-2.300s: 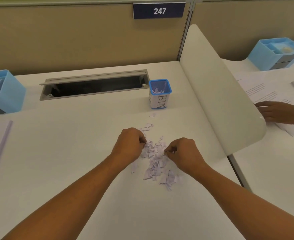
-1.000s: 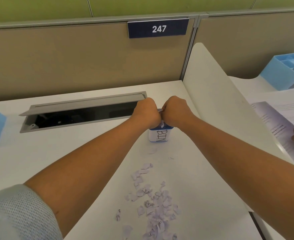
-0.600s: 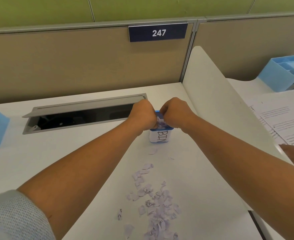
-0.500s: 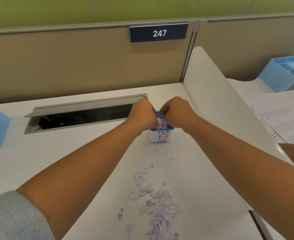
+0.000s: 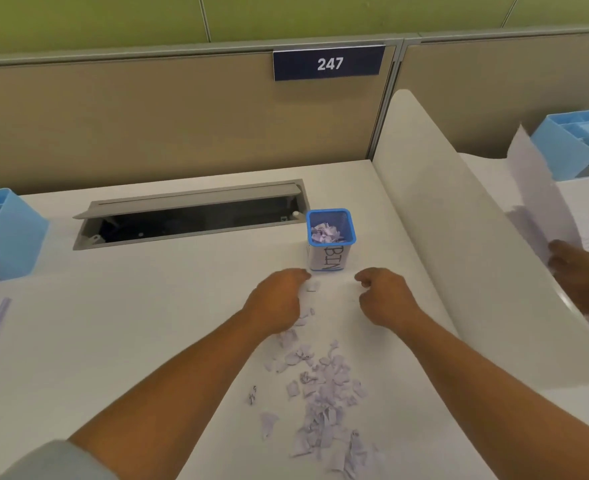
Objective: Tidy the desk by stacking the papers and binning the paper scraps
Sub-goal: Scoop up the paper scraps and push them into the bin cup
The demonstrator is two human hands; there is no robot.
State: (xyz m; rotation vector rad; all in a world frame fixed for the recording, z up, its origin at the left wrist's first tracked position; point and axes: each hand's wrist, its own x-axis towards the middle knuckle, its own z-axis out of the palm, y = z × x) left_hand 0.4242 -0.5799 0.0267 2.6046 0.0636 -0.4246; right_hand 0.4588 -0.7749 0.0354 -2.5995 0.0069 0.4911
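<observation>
Head view: scrap-binning step, both hands low over the bench.
Left hand and right hand hover loosely curled, apparently empty, just near of the blue bin, which is partly filled. Most paper scraps lie nearer. The next move probably calls for gathering another bunch.

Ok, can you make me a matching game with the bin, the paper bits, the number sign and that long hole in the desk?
Things:
1. bin
2. paper scraps
3. 247 sign
4. cable slot

Descriptions:
a. navy, up on the partition
b. lid open, dark inside
c. blue rim, partly filled
d. lying loose on the desk

Pairs: 1-c, 2-d, 3-a, 4-b.
</observation>
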